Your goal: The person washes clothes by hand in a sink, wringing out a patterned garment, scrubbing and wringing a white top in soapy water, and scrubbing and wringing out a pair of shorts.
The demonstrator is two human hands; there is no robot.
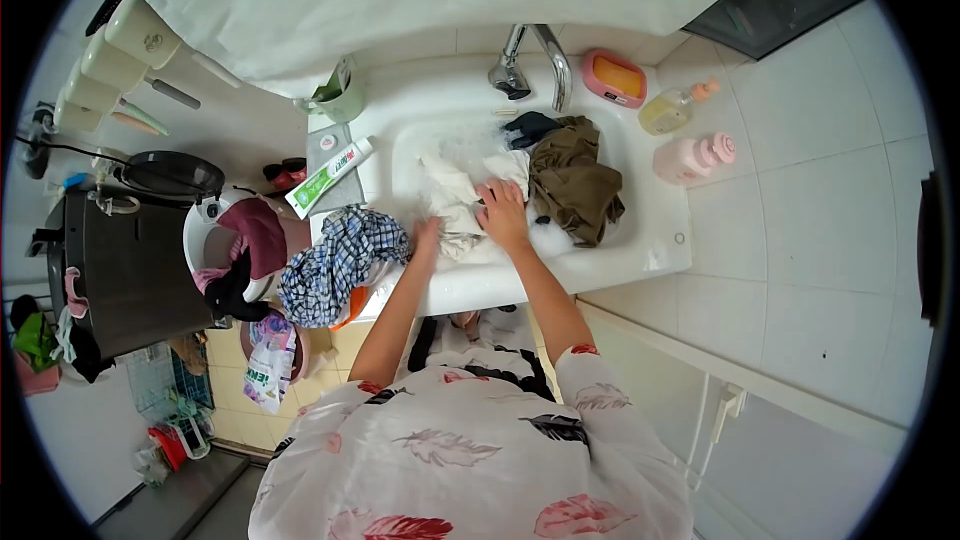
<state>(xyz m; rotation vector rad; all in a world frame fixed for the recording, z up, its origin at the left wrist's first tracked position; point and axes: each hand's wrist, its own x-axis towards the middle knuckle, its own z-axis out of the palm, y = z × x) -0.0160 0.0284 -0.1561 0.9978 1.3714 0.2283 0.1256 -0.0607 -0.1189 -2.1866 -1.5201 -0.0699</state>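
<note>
A wet white cloth (450, 195) lies bunched in the white sink (650, 258), with suds around it. My right hand (502, 212) rests on top of the cloth, its fingers spread over the folds. At the cloth's left edge is my left hand (426, 237), seen side-on; its fingers are partly hidden, so I cannot tell whether they grip. Right of the cloth lies a brown garment (578, 180), with a dark blue cloth (530, 129) against its upper left. A blue checked garment (345, 260) is heaped at the sink's left edge, beside my left hand.
A faucet (510, 75) stands behind the basin. Along the right rim are a pink soap dish (614, 78), a yellowish pump bottle (672, 110) and a pink bottle (695, 157). At left are a toothpaste tube (328, 178), a green cup (340, 95) and a clothes-filled bucket (210, 240).
</note>
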